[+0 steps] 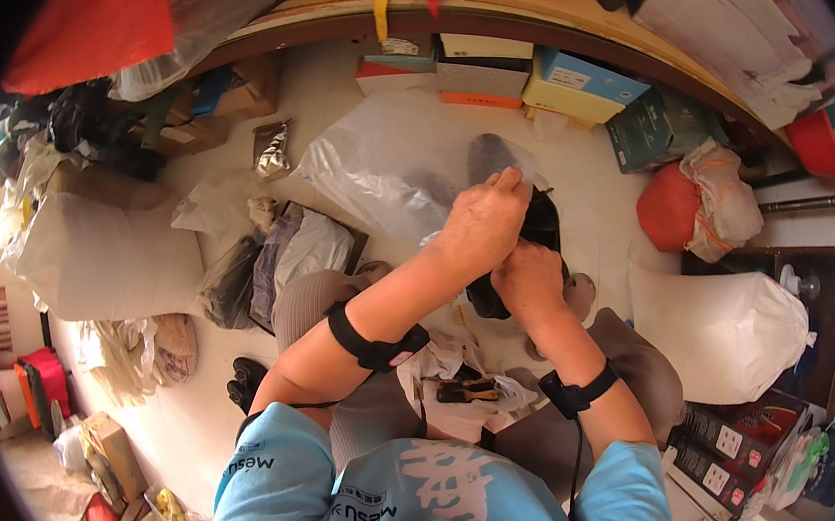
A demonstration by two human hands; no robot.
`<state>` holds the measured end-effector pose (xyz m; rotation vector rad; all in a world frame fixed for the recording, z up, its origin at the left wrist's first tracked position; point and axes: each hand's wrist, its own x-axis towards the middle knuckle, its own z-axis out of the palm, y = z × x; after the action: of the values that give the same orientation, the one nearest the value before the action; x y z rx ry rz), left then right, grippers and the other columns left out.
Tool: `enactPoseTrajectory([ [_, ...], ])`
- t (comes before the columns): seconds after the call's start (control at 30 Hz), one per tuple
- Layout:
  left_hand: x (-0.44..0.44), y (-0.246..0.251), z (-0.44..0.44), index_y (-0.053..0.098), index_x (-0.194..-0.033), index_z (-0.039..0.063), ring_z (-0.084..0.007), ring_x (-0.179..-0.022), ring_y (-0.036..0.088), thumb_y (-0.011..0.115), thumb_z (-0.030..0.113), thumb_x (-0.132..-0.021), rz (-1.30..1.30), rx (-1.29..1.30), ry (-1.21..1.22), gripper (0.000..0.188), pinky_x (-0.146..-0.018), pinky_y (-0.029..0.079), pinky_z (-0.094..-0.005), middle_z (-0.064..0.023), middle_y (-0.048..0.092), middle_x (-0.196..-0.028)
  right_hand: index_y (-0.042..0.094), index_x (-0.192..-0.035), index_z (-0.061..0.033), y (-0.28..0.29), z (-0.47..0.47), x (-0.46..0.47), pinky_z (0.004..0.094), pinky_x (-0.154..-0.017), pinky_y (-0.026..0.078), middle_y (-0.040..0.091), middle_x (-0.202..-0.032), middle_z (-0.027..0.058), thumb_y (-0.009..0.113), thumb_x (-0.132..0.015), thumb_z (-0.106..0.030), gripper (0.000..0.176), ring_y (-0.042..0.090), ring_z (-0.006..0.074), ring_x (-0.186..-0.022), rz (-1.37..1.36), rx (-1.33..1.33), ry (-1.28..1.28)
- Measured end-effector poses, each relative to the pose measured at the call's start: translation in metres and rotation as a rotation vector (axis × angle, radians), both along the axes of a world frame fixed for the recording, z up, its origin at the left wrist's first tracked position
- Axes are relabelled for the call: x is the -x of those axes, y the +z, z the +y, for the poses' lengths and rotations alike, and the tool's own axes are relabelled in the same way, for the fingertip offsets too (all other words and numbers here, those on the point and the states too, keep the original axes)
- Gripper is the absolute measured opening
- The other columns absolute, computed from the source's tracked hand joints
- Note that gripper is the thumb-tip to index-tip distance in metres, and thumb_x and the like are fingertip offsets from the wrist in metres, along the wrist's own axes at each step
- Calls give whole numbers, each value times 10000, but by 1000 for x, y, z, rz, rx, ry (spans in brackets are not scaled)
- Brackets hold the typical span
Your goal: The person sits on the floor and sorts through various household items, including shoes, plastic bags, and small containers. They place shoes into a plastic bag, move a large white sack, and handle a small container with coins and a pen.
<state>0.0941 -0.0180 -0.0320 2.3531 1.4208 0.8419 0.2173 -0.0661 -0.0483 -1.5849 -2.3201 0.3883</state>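
A black item (pixel 488 299), seemingly a shoe, is between my knees, largely covered by my hands. My right hand (pixel 532 279) is closed on its middle. Just above, my left hand (pixel 488 211) is curled with its fingertips at the item's upper part; what the fingers pinch is hidden. A dark grey oval, sole-like piece (pixel 489 154), lies past my left fingertips at the edge of a clear plastic bag (pixel 374 158). Below the hands is a small brush (pixel 461 316). Nearer my lap, a wooden-handled brush (pixel 469 392) rests in a white plastic bag (pixel 446 354).
Several shoe boxes (pixel 480 78) stand beneath the wooden table edge (pixel 320 14). Full white sacks flank me, left (pixel 116 254) and right (pixel 719 335). A box of bagged items (pixel 305 250) sits by my left knee. A red bundle (pixel 668 205) lies at right. A cable (pixel 576 464) runs from my right wristband.
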Motion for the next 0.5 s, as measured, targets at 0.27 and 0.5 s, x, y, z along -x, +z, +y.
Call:
enactPoseTrajectory([
  [0.27, -2, 8, 1, 590, -792, 21, -256, -898, 608, 608, 15, -653, 7, -161, -82, 141, -723, 515, -353, -113, 569, -942, 670, -751, -35, -1, -4, 4, 464, -640, 513, 676, -748, 155, 604, -735, -99, 93, 677, 329, -723, -104, 199, 23],
  [0.5, -9, 17, -9, 603, -855, -17, -318, -922, 625, 624, 2, -713, -160, -209, -499, 145, -790, 522, -399, -156, 628, -1116, 679, -799, -76, -18, 2, 5, 445, -667, 535, 699, -801, 151, 591, -806, -187, 142, 687, 328, -774, 91, -225, -128],
])
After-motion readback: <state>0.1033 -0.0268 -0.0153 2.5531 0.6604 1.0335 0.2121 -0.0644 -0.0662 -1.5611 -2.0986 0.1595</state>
